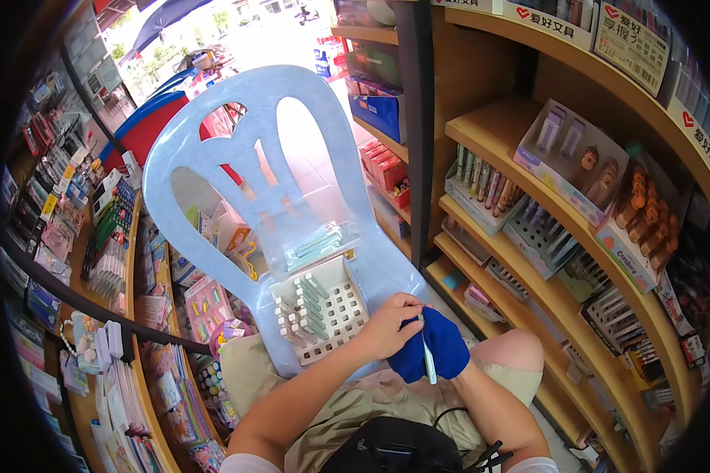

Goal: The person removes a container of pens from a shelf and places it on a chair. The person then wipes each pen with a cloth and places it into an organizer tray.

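Note:
A light green pen (428,359) lies against a dark blue cloth (447,347) above my lap. My left hand (390,325) has its fingers closed around the pen's upper end and the edge of the cloth. The cloth covers most of my right hand (459,369), so its fingers are hidden. To the left, a white holder with square holes (343,309) rests on the blue chair (292,272), with several pale and green pens (312,303) upright in it. Behind it, a clear box (312,240) contains more light green pens.
Wooden shelves (497,185) with pens and boxed stationery curve along the right. Racks of packaged goods (118,268) line the left. A black bag (390,445) sits at my waist, with dark cords beside it. Bright daylight shows beyond the chair.

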The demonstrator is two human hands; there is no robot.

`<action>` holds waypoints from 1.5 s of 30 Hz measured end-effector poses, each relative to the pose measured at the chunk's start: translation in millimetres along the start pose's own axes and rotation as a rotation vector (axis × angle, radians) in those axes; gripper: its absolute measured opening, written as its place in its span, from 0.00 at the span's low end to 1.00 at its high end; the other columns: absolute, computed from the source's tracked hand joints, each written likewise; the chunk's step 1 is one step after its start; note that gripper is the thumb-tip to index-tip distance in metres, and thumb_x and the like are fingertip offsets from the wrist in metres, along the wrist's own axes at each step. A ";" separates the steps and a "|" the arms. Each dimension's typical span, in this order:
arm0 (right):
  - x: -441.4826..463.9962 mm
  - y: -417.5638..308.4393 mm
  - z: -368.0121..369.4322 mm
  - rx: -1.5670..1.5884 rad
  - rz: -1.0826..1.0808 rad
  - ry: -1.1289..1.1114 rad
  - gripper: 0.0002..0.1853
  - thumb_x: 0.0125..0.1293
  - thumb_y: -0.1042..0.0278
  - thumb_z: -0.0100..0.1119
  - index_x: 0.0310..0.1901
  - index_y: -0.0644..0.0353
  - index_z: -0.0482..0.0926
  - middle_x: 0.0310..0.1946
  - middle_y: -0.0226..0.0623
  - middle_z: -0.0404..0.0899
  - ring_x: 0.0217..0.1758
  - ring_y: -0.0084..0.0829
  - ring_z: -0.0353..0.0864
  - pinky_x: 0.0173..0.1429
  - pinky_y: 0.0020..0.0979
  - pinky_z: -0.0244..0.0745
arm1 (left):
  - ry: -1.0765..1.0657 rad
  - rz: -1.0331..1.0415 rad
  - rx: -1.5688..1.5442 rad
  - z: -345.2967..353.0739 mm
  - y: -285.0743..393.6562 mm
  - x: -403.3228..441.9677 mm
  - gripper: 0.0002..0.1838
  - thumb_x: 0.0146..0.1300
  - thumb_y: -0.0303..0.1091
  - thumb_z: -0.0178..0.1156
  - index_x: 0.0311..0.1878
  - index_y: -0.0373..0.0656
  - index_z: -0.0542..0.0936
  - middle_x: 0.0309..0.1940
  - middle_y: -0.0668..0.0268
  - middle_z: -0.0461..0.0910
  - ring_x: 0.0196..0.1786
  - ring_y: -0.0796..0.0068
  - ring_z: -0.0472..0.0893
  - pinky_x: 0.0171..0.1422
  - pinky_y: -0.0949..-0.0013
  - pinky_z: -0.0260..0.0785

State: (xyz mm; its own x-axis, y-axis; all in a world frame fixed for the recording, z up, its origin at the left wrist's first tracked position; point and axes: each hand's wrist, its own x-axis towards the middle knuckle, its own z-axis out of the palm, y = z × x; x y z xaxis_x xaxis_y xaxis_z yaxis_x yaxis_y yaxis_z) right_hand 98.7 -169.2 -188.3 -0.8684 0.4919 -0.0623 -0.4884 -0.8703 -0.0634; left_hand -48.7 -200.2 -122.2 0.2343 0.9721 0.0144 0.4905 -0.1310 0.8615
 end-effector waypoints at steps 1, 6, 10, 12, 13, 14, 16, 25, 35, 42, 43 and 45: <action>-0.1 -0.7 2.6 -0.044 -0.007 0.014 0.16 0.70 0.54 0.39 0.47 0.57 0.70 0.38 0.34 0.76 0.40 0.26 0.77 0.45 0.26 0.72 | 0.061 0.044 0.037 4.5 -1.4 -2.1 0.19 0.56 0.28 0.59 0.51 0.34 0.72 0.52 0.54 0.67 0.58 0.57 0.66 0.63 0.65 0.57; 4.3 -8.0 2.7 -0.307 -0.142 0.123 0.13 0.69 0.56 0.40 0.40 0.56 0.71 0.33 0.32 0.75 0.38 0.26 0.75 0.43 0.26 0.72 | 0.419 0.046 0.085 39.7 25.3 -34.2 0.29 0.52 0.33 0.63 0.57 0.35 0.67 0.56 0.51 0.61 0.60 0.53 0.62 0.64 0.62 0.55; 8.7 -11.3 14.2 -0.109 -0.059 0.008 0.13 0.68 0.57 0.40 0.35 0.54 0.71 0.25 0.31 0.71 0.34 0.27 0.71 0.41 0.28 0.67 | 0.563 -0.108 -0.011 60.8 28.8 -72.5 0.19 0.57 0.31 0.59 0.50 0.34 0.70 0.45 0.55 0.71 0.48 0.64 0.73 0.52 0.68 0.65; 11.6 -8.9 11.1 0.009 -0.017 -0.033 0.13 0.67 0.56 0.40 0.35 0.53 0.71 0.24 0.31 0.69 0.32 0.28 0.69 0.40 0.29 0.65 | 0.453 -0.224 -0.266 67.1 23.2 -83.4 0.14 0.61 0.31 0.55 0.48 0.34 0.72 0.39 0.59 0.75 0.40 0.71 0.75 0.45 0.72 0.68; 12.9 -7.0 5.2 0.051 0.004 -0.059 0.13 0.67 0.55 0.40 0.35 0.53 0.71 0.23 0.31 0.68 0.31 0.28 0.68 0.40 0.30 0.65 | 0.359 -0.277 -0.433 70.8 17.5 -85.3 0.12 0.63 0.31 0.53 0.47 0.34 0.72 0.36 0.62 0.76 0.36 0.74 0.75 0.41 0.74 0.68; 14.6 -5.1 -2.8 0.092 0.026 -0.085 0.13 0.67 0.55 0.39 0.35 0.52 0.71 0.23 0.31 0.67 0.30 0.29 0.67 0.39 0.30 0.64 | 0.263 -0.328 -0.599 72.9 14.8 -86.5 0.10 0.65 0.30 0.51 0.46 0.35 0.73 0.32 0.64 0.78 0.32 0.78 0.76 0.38 0.76 0.68; 28.5 -4.8 -64.8 0.373 -0.030 -0.018 0.11 0.67 0.57 0.42 0.35 0.53 0.71 0.23 0.29 0.68 0.30 0.26 0.68 0.39 0.28 0.65 | 0.222 -0.433 -0.863 73.5 18.2 -82.1 0.11 0.67 0.31 0.48 0.47 0.36 0.74 0.32 0.66 0.78 0.31 0.80 0.75 0.37 0.78 0.68; 8.7 7.0 22.3 -0.886 -0.434 0.391 0.02 0.65 0.69 0.49 0.36 0.54 0.68 0.25 0.24 0.70 0.25 0.17 0.69 0.29 0.21 0.68 | 0.294 -0.395 -0.865 69.2 7.0 -75.0 0.09 0.65 0.31 0.52 0.46 0.38 0.73 0.29 0.69 0.77 0.31 0.85 0.75 0.36 0.81 0.66; 7.7 -12.2 1.7 -0.411 -0.209 0.283 0.03 0.65 0.70 0.48 0.35 0.57 0.71 0.25 0.30 0.73 0.27 0.23 0.74 0.33 0.24 0.73 | 0.269 -0.283 -0.307 68.9 -1.6 -83.8 0.10 0.59 0.29 0.57 0.43 0.36 0.74 0.30 0.62 0.77 0.29 0.76 0.77 0.33 0.74 0.69; -1.8 -13.8 49.9 -0.479 0.018 0.226 0.05 0.65 0.68 0.47 0.34 0.59 0.71 0.27 0.33 0.74 0.29 0.26 0.76 0.35 0.26 0.74 | 0.393 -0.072 -0.070 63.9 -12.0 -85.8 0.10 0.57 0.27 0.57 0.42 0.35 0.74 0.31 0.56 0.76 0.31 0.61 0.77 0.35 0.67 0.69; -3.1 -14.4 49.3 -0.487 0.057 0.204 0.05 0.66 0.68 0.47 0.34 0.59 0.71 0.27 0.33 0.74 0.29 0.27 0.76 0.35 0.26 0.73 | 0.388 -0.070 -0.079 61.6 -11.7 -85.5 0.10 0.57 0.27 0.57 0.42 0.35 0.74 0.31 0.56 0.76 0.32 0.61 0.77 0.36 0.67 0.69; 2.1 -14.6 26.0 -0.411 0.027 0.160 0.07 0.66 0.67 0.47 0.34 0.58 0.71 0.27 0.33 0.74 0.29 0.26 0.75 0.35 0.26 0.72 | 0.370 -0.090 -0.100 57.0 -11.0 -84.9 0.09 0.58 0.27 0.56 0.42 0.35 0.74 0.31 0.57 0.76 0.33 0.64 0.77 0.37 0.68 0.69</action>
State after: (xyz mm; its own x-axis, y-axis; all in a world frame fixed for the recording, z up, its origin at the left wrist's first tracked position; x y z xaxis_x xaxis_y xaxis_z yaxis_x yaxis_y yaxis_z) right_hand 101.7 -156.1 -161.6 -0.8405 0.4949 -0.2206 -0.3631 -0.8166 -0.4486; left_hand -26.2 -292.4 -161.9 -0.1329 0.9858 0.1027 0.4072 -0.0402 0.9125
